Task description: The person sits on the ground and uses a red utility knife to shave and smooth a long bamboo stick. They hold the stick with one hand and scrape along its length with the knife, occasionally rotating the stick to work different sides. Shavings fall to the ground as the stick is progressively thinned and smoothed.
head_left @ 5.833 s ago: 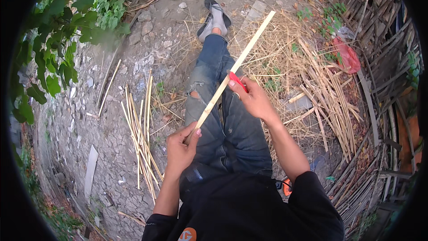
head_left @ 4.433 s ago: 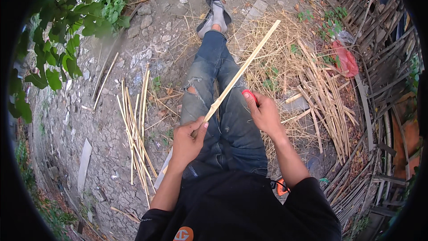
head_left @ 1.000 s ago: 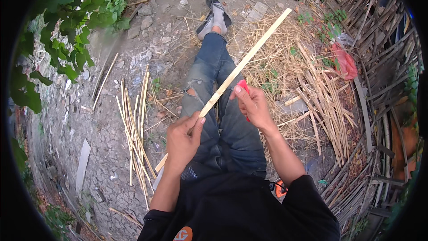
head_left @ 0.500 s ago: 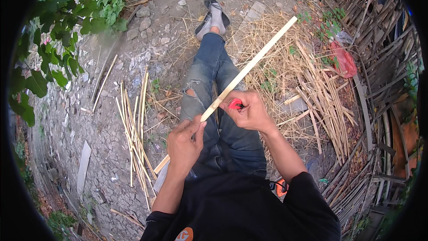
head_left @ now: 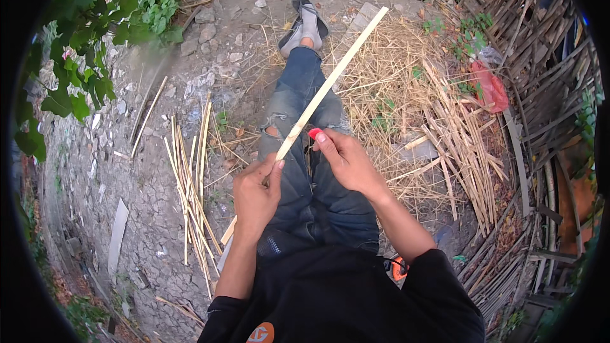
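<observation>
My left hand [head_left: 255, 192] pinches the lower end of a long, pale bamboo strip [head_left: 340, 73] between thumb and fingers. The strip slants up and to the right, above my outstretched legs [head_left: 318, 98] in torn jeans. Just right of the strip, my right hand [head_left: 351, 164] is closed on a small tool with a red handle [head_left: 314, 133]. Its blade or working end, if it has one, cannot be made out. A narrow gap shows between the red handle and the strip.
Split strips [head_left: 190, 184] lie in a loose bundle on my left. More strips [head_left: 467, 152] are heaped to the right, beside a spread of shavings [head_left: 375, 57]. A red plastic bag [head_left: 489, 86] and stacked old wood [head_left: 540, 44] lie farther right. Leafy branches [head_left: 70, 57] hang at upper left.
The strip's far end has swung left, and my left hand has shifted slightly up and left with it. My right hand has come off the strip, still holding the red-handled tool.
</observation>
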